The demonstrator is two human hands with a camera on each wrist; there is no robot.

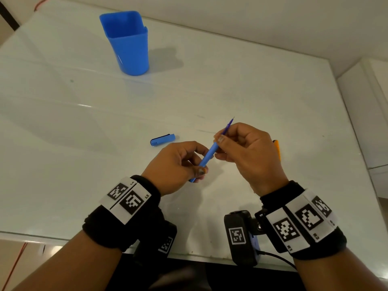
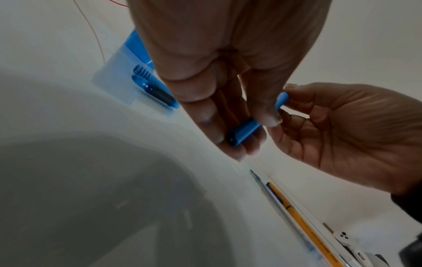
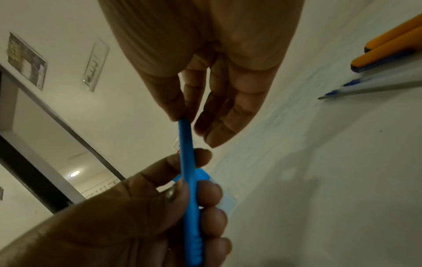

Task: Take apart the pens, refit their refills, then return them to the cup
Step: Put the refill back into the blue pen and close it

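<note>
My left hand (image 1: 198, 165) grips a blue pen barrel (image 1: 206, 156) low down, tilted up to the right above the white table (image 1: 63, 122). My right hand (image 1: 220, 141) pinches the thin purple-blue refill (image 1: 228, 127) where it sticks out of the barrel's top end. In the right wrist view the barrel (image 3: 190, 180) runs from my right fingertips (image 3: 180, 115) down into the left hand (image 3: 148, 207). The pen's blue cap (image 1: 162, 140) lies on the table left of the hands. The blue cup (image 1: 126, 43) stands upright at the far left.
An orange pen (image 1: 277, 149) lies behind my right hand near the table's right edge. The right wrist view shows two orange pens (image 3: 392, 48) and clear pens (image 3: 376, 86) side by side there. The table's near edge runs just under my wrists.
</note>
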